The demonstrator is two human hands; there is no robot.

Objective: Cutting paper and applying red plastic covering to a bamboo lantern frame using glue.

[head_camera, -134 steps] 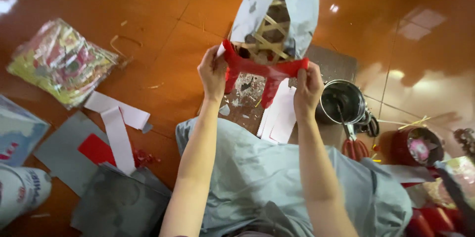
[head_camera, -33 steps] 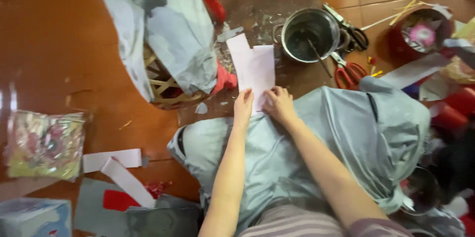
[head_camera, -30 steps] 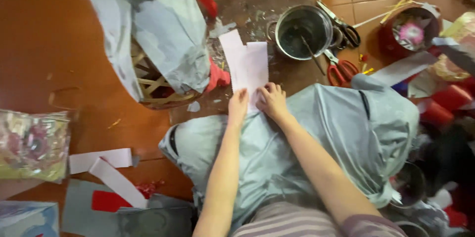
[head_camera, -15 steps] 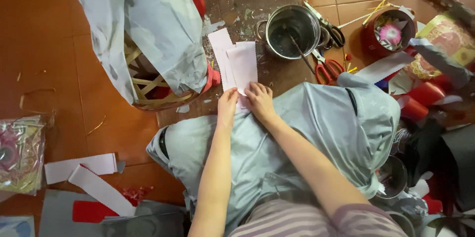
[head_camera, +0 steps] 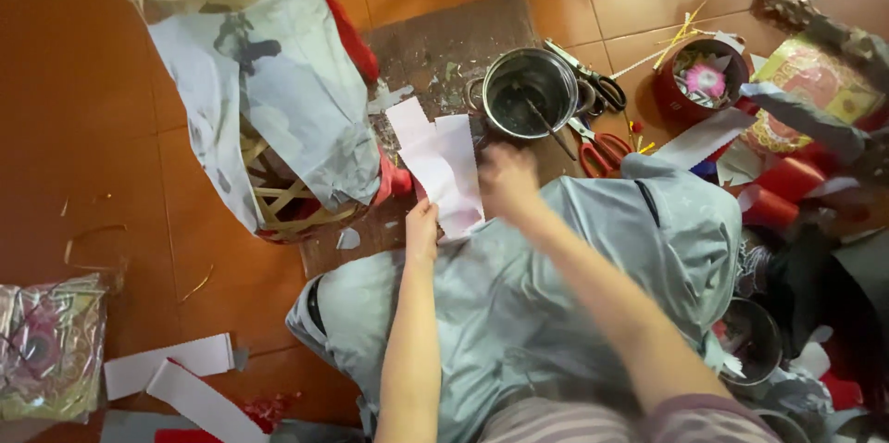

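Observation:
My left hand pinches the lower edge of some white paper strips that lie on a brown board in front of my knees. My right hand is blurred with motion, just right of the strips and below a metal pot with a stick in it. Whether that hand holds anything cannot be made out. A bamboo lantern frame partly covered in pale paper lies on its side at the left. A grey-blue cloth covers my lap.
Red-handled scissors and black-handled scissors lie right of the pot. A red cup with scraps, red rolls and clutter fill the right. White strips and a shiny foil packet lie on the orange tiles at the left.
The lantern frame, earlier held up in both hands, now lies on the floor. My right hand has left the white strips and moved up-right toward the pot; my left hand stays on them.

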